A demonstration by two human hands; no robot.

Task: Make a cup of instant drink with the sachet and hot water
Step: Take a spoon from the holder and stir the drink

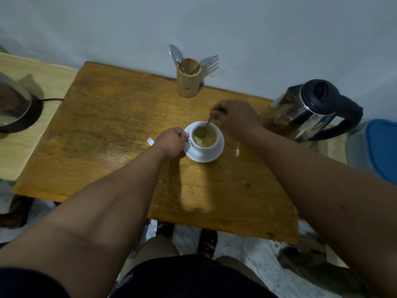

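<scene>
A white cup (211,145) stands on a white saucer (214,157) near the middle of the wooden table (107,130). Yellowish-brown liquid (207,138) fills the cup. My left hand (171,141) is closed on the cup's handle at its left side. My right hand (234,118) pinches the stem of a metal spoon (204,129), whose bowl dips into the liquid. A small white scrap (150,141), maybe a torn sachet piece, lies just left of my left hand. The steel kettle (309,110) with a black lid and handle stands at the right.
A bamboo holder (188,78) with a spoon and a fork stands at the table's back edge by the wall. A blue-lidded container (378,149) is at the far right. A dark round appliance (15,108) with a cord sits on a pale surface at left.
</scene>
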